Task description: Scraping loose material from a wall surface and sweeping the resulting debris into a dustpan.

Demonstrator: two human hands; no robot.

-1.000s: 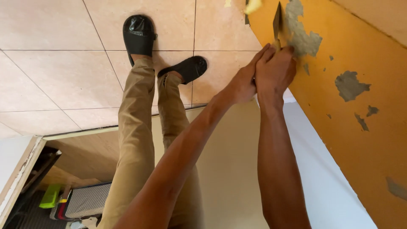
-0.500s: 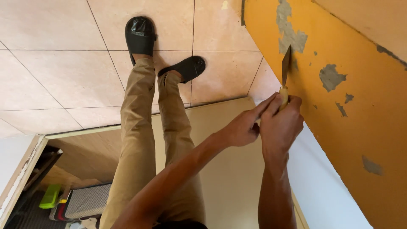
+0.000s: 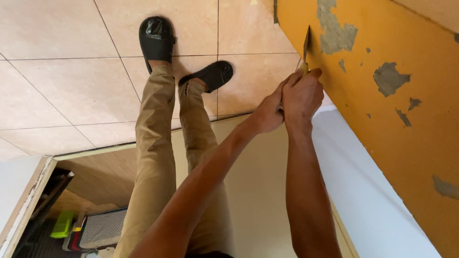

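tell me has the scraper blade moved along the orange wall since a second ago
Yes. The scraper blade has slid away from the big grey bare patch it covered, with both hands following, toward the white base strip.

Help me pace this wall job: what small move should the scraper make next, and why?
Probably push the scraper blade up toward the grey bare patch. Both hands, right hand and left hand, grip its handle, and the blade meets the orange wall just below that patch.

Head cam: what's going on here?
A person grips a scraper in both hands, right hand over the handle, left hand clasped beside it. The blade is set against an orange wall with grey patches where paint is gone. They stand in black sandals on a tiled floor.
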